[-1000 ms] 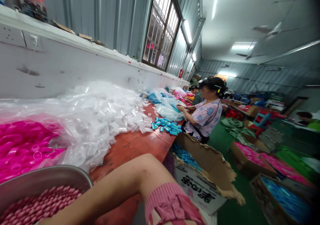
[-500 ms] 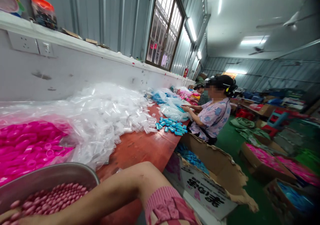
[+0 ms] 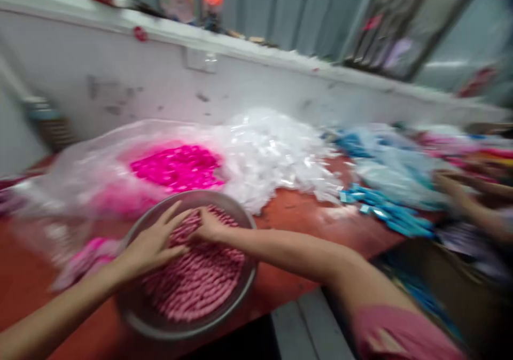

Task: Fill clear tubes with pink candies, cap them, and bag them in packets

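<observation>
A round metal bowl (image 3: 249,274) holds a mass of small round pink balls (image 3: 200,285). Over its left side, my left hand (image 3: 154,242) is open, its fingers spread above or against the balls. My right hand (image 3: 210,225) reaches into the bowl from the right, fingertips down among the balls near the far side. Those fingertips are blurred and partly hidden, so whether they grip any balls cannot be made out. Behind the bowl, bright magenta plastic pieces (image 3: 176,166) lie in a clear plastic bag (image 3: 86,151).
Clear plastic pieces (image 3: 276,146) are heaped behind the bowl on the red table (image 3: 288,216). Blue pieces (image 3: 385,205) lie further right, near a co-worker's arm (image 3: 467,200). A pink bundle (image 3: 86,261) rests left of the bowl. An open cardboard box (image 3: 452,285) stands at the lower right.
The view has swung left and down, bringing the whole bowl into sight. My left hand is now plainly visible over it; my right hand is still among the balls.
</observation>
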Demonstrator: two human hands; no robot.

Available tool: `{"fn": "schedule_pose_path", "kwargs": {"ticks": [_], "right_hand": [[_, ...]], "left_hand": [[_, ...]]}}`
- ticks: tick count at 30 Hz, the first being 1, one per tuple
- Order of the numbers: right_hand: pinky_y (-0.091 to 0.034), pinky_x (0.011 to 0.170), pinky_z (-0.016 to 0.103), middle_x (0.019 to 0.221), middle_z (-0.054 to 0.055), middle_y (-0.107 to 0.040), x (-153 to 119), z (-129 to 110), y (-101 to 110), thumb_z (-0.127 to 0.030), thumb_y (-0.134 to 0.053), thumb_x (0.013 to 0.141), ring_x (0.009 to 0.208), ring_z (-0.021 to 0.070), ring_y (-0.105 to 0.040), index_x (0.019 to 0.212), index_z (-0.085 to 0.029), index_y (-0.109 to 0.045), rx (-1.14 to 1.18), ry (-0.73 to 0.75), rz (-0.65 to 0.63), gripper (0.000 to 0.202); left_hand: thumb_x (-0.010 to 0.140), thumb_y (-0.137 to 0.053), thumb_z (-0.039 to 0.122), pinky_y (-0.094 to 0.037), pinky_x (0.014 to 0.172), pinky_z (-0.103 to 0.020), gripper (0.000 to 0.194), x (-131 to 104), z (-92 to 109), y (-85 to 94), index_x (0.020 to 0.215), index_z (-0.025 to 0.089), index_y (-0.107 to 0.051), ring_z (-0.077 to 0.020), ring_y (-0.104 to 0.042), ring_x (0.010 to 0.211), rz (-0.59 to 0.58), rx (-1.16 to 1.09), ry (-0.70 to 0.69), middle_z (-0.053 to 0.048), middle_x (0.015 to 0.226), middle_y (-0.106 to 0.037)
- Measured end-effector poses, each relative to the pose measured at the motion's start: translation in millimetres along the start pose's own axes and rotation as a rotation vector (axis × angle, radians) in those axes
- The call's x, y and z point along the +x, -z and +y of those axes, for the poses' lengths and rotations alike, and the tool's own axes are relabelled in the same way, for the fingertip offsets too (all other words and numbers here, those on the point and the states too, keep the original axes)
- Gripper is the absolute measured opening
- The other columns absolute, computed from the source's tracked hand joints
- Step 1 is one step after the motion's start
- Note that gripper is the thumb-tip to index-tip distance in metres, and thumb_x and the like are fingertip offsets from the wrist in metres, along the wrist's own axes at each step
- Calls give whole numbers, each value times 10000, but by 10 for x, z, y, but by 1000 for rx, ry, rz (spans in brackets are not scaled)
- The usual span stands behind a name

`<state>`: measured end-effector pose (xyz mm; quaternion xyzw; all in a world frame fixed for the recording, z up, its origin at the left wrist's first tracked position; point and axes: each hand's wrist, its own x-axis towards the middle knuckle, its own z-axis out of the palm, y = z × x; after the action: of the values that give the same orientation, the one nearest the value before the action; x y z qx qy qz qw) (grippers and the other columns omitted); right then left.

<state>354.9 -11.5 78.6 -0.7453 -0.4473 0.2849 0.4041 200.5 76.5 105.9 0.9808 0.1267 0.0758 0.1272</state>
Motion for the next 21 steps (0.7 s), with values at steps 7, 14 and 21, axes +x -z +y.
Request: {"fn": "schedule_pose_path", "kwargs": {"ticks": [7,14,21], "right_hand": [[-369,900,364,1101,113,-496,73,167,-29,-73,-686,557,1019,237,-479,1141,-104,-412,-154,46,-78,646],[-406,762,329,876,52,-558,-66,213,54,-155,-603,669,819,188,-530,927,-153,-506,-237,100,-72,275],[-441,624,259,766,18,-588,38,243,28,-270,-631,710,722,157,-558,818,-164,-542,-134,164,-169,175]], "left_hand": [[732,-547,274,-440,781,-345,183,3,-19,-74,825,136,-623,-281,-596,876,-221,-43,317,-124,894,-649],[678,-643,344,-428,790,-346,313,204,-6,-284,892,121,-596,-305,-563,947,-170,-194,411,-154,979,-623],[716,-615,291,-442,765,-275,162,257,-60,-283,816,164,-599,-206,-579,876,-97,-481,355,-52,872,-646]]}}
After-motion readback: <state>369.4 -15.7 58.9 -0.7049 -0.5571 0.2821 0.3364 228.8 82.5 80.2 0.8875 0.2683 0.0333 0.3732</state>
